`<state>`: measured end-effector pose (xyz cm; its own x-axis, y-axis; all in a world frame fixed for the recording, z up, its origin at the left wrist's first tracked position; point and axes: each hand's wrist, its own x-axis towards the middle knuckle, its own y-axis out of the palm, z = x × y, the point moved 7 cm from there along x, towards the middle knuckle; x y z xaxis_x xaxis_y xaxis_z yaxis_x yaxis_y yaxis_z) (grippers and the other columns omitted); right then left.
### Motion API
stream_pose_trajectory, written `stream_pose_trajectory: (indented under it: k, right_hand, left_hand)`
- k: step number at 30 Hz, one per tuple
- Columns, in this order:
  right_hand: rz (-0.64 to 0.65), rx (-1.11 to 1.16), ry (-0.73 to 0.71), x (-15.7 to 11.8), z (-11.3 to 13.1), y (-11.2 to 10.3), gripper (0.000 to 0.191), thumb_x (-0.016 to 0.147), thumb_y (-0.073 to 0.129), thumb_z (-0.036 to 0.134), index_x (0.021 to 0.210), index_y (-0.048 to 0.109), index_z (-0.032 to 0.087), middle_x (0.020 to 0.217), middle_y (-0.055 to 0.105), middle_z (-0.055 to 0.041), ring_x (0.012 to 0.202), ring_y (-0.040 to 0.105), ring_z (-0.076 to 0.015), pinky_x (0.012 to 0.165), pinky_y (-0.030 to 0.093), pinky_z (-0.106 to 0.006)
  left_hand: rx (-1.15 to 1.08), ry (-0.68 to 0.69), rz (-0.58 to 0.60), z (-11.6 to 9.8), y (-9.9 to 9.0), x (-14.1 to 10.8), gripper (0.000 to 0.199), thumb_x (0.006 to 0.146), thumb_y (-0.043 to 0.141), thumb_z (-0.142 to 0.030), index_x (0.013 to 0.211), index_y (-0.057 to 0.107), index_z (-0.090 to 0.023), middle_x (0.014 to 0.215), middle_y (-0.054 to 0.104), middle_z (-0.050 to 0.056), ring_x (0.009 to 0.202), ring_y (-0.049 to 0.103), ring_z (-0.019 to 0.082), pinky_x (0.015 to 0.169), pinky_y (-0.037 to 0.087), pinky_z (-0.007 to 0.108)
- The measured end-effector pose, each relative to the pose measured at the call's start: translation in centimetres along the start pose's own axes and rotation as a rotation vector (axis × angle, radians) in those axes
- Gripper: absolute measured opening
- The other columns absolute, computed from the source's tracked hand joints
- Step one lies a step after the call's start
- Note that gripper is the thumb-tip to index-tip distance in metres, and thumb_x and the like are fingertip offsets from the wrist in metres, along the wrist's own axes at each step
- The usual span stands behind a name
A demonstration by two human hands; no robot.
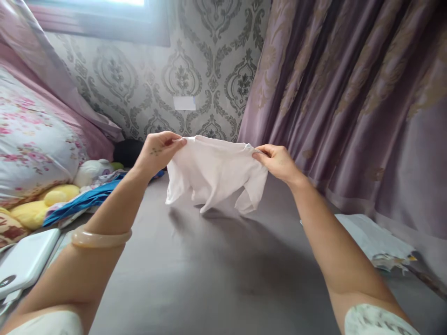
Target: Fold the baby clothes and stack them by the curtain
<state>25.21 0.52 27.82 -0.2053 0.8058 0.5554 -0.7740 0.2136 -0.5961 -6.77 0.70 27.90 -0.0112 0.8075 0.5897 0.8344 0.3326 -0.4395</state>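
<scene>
A small white long-sleeved shirt (216, 163) hangs stretched between my two hands, just above a grey sheet (209, 279). My left hand (159, 149) pinches its left shoulder between thumb and fingers. At the opposite shoulder, beside a small button or snap, my right hand (277, 160) grips the cloth in the same way. The neckline runs along the top between them. Both sleeves and the lower edge droop toward the sheet, and a shadow falls beneath. A pale bangle (101, 237) circles my left forearm.
On the left lie a floral pillow (35, 144), a yellow plush toy (45, 204), blue cloth (84, 200) and a white device (30, 258). Folded pale cloth (373, 237) rests at the right, below a purple curtain (331, 93). Patterned wallpaper (139, 83) covers the wall behind.
</scene>
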Motion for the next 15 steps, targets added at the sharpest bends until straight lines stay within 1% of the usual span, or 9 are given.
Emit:
stream_pose_trajectory:
  k: [3, 4, 6, 7, 8, 10, 11, 13, 15]
  right_hand:
    - [0.003, -0.192, -0.028, 0.8, 0.2, 0.5, 0.022, 0.083, 0.065, 0.039, 0.079, 0.075, 0.020, 0.070, 0.068, -0.0021, 0.073, 0.063, -0.0194, 0.070, 0.046, -0.030]
    - [-0.041, -0.226, -0.059, 1.0, 0.4, 0.4, 0.022, 0.085, 0.062, 0.039, 0.080, 0.075, 0.021, 0.074, 0.069, -0.0026, 0.077, 0.063, -0.0201, 0.072, 0.046, -0.031]
    - [-0.202, -0.271, -0.126, 1.3, 1.0, -0.4, 0.025, 0.090, 0.057, 0.039, 0.087, 0.075, 0.023, 0.088, 0.070, -0.0045, 0.089, 0.062, -0.0216, 0.080, 0.045, -0.033]
    - [-0.251, -0.300, -0.149, 1.4, 1.2, -0.6, 0.026, 0.091, 0.056, 0.040, 0.088, 0.075, 0.024, 0.094, 0.070, -0.0052, 0.094, 0.061, -0.0223, 0.084, 0.044, -0.034]
    - [-0.251, -0.335, -0.163, 1.7, 1.3, -0.4, 0.025, 0.092, 0.056, 0.040, 0.086, 0.075, 0.024, 0.099, 0.069, -0.0057, 0.097, 0.060, -0.0228, 0.086, 0.043, -0.036]
    - [-0.194, -0.410, -0.165, 2.2, 1.0, 0.1, 0.024, 0.090, 0.059, 0.039, 0.081, 0.075, 0.024, 0.103, 0.068, -0.0059, 0.097, 0.059, -0.0235, 0.088, 0.042, -0.038]
    - [-0.202, -0.440, -0.155, 2.3, 0.9, 0.1, 0.023, 0.090, 0.060, 0.039, 0.082, 0.076, 0.024, 0.105, 0.067, -0.0062, 0.098, 0.058, -0.0242, 0.089, 0.041, -0.040]
    - [-0.295, -0.475, -0.128, 2.3, 0.5, -0.4, 0.022, 0.091, 0.060, 0.039, 0.086, 0.076, 0.024, 0.111, 0.065, -0.0073, 0.104, 0.055, -0.0263, 0.092, 0.039, -0.042]
    - [-0.310, -0.490, -0.120, 2.3, 0.1, -0.5, 0.023, 0.091, 0.059, 0.039, 0.086, 0.076, 0.025, 0.111, 0.064, -0.0076, 0.107, 0.053, -0.0276, 0.093, 0.037, -0.044]
  left_hand:
    - [0.211, 0.050, -0.021, 0.1, 0.5, 0.8, 0.024, 0.075, 0.064, -0.043, 0.072, 0.069, -0.020, 0.057, 0.055, 0.000, 0.062, 0.053, 0.016, 0.060, 0.040, 0.027]
    - [0.242, 0.083, -0.070, -0.1, 0.4, 1.1, 0.021, 0.076, 0.063, -0.041, 0.074, 0.069, -0.020, 0.061, 0.058, 0.001, 0.067, 0.056, 0.018, 0.064, 0.042, 0.028]
    - [0.252, 0.157, -0.227, -0.8, -0.5, 1.5, 0.020, 0.083, 0.057, -0.038, 0.083, 0.070, -0.022, 0.074, 0.063, 0.002, 0.082, 0.059, 0.020, 0.076, 0.043, 0.030]
    - [0.257, 0.189, -0.259, -1.2, -0.6, 1.7, 0.021, 0.085, 0.054, -0.036, 0.086, 0.069, -0.022, 0.079, 0.064, 0.003, 0.088, 0.059, 0.021, 0.081, 0.042, 0.032]
    - [0.273, 0.211, -0.225, -1.5, -0.2, 2.1, 0.021, 0.085, 0.053, -0.035, 0.085, 0.070, -0.022, 0.081, 0.065, 0.004, 0.090, 0.059, 0.022, 0.086, 0.040, 0.034]
    - [0.329, 0.227, -0.083, -1.5, 1.3, 2.7, 0.021, 0.084, 0.055, -0.035, 0.079, 0.069, -0.021, 0.080, 0.065, 0.005, 0.091, 0.058, 0.023, 0.091, 0.036, 0.038]
    - [0.352, 0.222, -0.066, -1.4, 1.7, 2.9, 0.022, 0.084, 0.055, -0.035, 0.077, 0.069, -0.020, 0.081, 0.065, 0.005, 0.092, 0.057, 0.024, 0.092, 0.035, 0.040]
    - [0.370, 0.212, -0.154, -1.2, 1.7, 3.1, 0.024, 0.086, 0.055, -0.038, 0.079, 0.070, -0.021, 0.088, 0.066, 0.006, 0.097, 0.053, 0.025, 0.095, 0.032, 0.042]
    - [0.364, 0.230, -0.239, -1.3, 1.5, 3.1, 0.025, 0.086, 0.055, -0.040, 0.081, 0.071, -0.022, 0.096, 0.065, 0.007, 0.104, 0.049, 0.027, 0.097, 0.031, 0.042]
